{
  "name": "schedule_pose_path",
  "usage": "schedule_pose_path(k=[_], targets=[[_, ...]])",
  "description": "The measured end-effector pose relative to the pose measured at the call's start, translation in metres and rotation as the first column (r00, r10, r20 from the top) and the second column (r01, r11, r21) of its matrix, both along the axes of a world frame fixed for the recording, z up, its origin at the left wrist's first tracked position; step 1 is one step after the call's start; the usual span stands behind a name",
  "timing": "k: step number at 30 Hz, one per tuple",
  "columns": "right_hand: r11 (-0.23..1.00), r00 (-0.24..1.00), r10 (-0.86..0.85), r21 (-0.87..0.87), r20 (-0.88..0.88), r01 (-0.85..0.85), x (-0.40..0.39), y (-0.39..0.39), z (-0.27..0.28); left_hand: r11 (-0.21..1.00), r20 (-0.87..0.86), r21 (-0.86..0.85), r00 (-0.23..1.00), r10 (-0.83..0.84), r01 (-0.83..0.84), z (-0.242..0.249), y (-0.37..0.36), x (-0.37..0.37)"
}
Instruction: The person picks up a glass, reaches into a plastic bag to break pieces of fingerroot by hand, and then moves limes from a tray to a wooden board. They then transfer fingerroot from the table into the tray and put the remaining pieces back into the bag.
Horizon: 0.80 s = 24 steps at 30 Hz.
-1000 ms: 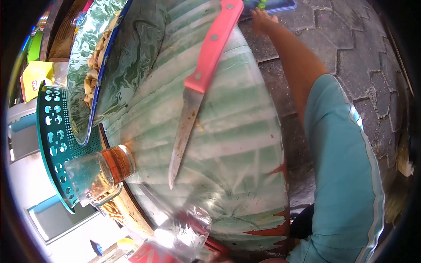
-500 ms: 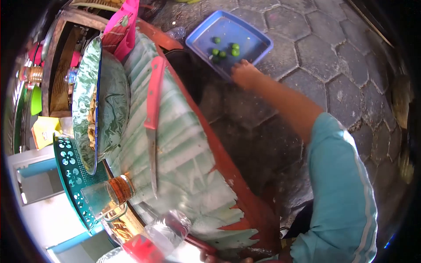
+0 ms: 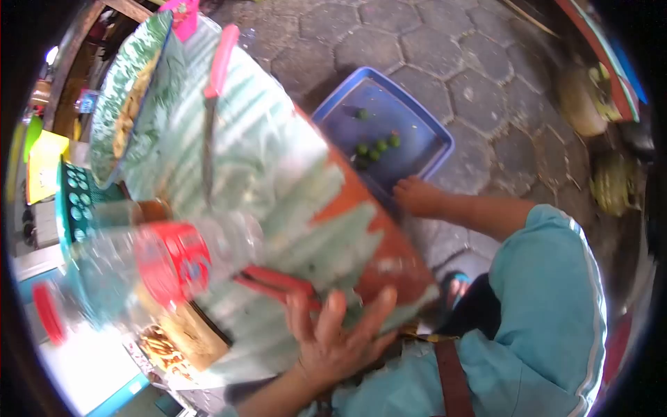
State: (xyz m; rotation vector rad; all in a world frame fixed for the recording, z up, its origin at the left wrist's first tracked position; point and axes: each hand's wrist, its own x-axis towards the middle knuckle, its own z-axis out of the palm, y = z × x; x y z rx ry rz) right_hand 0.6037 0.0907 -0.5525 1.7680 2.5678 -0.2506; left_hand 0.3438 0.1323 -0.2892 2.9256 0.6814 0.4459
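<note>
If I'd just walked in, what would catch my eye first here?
Probably the clear bottle with its red label and cap, looming at the left of the picture. Next comes the pink-handled knife on the green-and-white tabletop. Then the blue tray of small green fruits on the paved floor, with the right hand at its edge.

Right hand (image 3: pixel 417 197) at a blue tray (image 3: pixel 415 132) (small green fruits (image 3: pixel 381 145) inside), left hand (image 3: pixel 339 342) beside a red object (image 3: pixel 276 281).
</note>
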Motion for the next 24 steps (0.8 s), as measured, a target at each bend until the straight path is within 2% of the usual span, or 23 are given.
schedule_pose_path(k=[3,5,7,8,10,11,13,14,15,17,18,20,21,23,24], targets=[[0.986,0.998,-0.066,-0.149,0.022,0.069,-0.002,-0.077,-0.003,0.995,0.046,0.054,0.995,-0.092,0.089,0.005,0.000,0.007],[0.933,0.973,-0.122,-0.313,0.197,0.180,0.005,-0.130,-0.021,0.980,0.042,0.033,0.979,-0.198,0.197,0.008,0.001,0.006],[0.741,0.862,-0.404,-0.444,0.306,0.504,0.006,-0.171,0.000,0.965,0.180,0.015,0.949,-0.259,0.261,0.010,0.001,0.002],[0.713,0.837,-0.442,-0.440,0.323,0.546,0.006,-0.184,0.015,0.953,0.215,0.017,0.929,-0.300,0.304,0.013,0.002,-0.001],[0.423,0.706,-0.594,-0.598,0.385,0.681,0.011,-0.204,0.049,0.928,0.267,-0.012,0.896,-0.355,0.372,0.021,0.003,-0.011],[0.408,0.691,-0.599,-0.588,0.405,0.699,0.013,-0.219,0.056,0.908,0.289,-0.070,0.880,-0.378,0.413,0.024,0.000,-0.019],[0.296,0.472,-0.837,-0.497,0.277,0.816,0.016,-0.241,0.060,0.859,0.280,-0.106,0.844,-0.457,0.500,0.033,-0.004,-0.036],[0.290,0.461,-0.844,-0.488,0.276,0.823,0.018,-0.250,0.062,0.849,0.241,-0.067,0.835,-0.495,0.523,0.043,-0.009,-0.048],[0.231,0.408,-0.852,-0.463,0.328,0.856,0.021,-0.256,0.062,0.844,0.241,-0.053,0.827,-0.508,0.534,0.046,-0.011,-0.060],[0.113,0.300,-0.857,-0.416,0.419,0.902,0.024,-0.270,0.055,0.683,0.263,-0.208,0.712,-0.651,0.701,0.050,-0.014,-0.087],[0.112,0.297,-0.863,-0.419,0.409,0.901,0.024,-0.275,0.051,0.645,0.225,-0.206,0.677,-0.701,0.736,0.052,-0.015,-0.102],[0.327,0.683,-0.515,-0.618,0.518,0.715,0.037,-0.285,0.037,0.611,0.108,-0.198,0.637,-0.763,0.766,0.056,-0.017,-0.138],[0.343,0.688,-0.514,-0.612,0.513,0.713,0.075,-0.349,-0.046,0.620,0.025,-0.189,0.635,-0.772,0.762,0.060,-0.016,-0.158],[0.719,0.869,-0.398,-0.489,0.294,0.494,0.142,-0.363,-0.187,0.686,-0.056,-0.201,0.691,-0.721,0.700,0.070,-0.013,-0.202],[0.756,0.881,-0.367,-0.456,0.299,0.470,0.088,-0.356,-0.115,0.722,-0.064,-0.166,0.724,-0.687,0.671,0.074,-0.006,-0.224]])
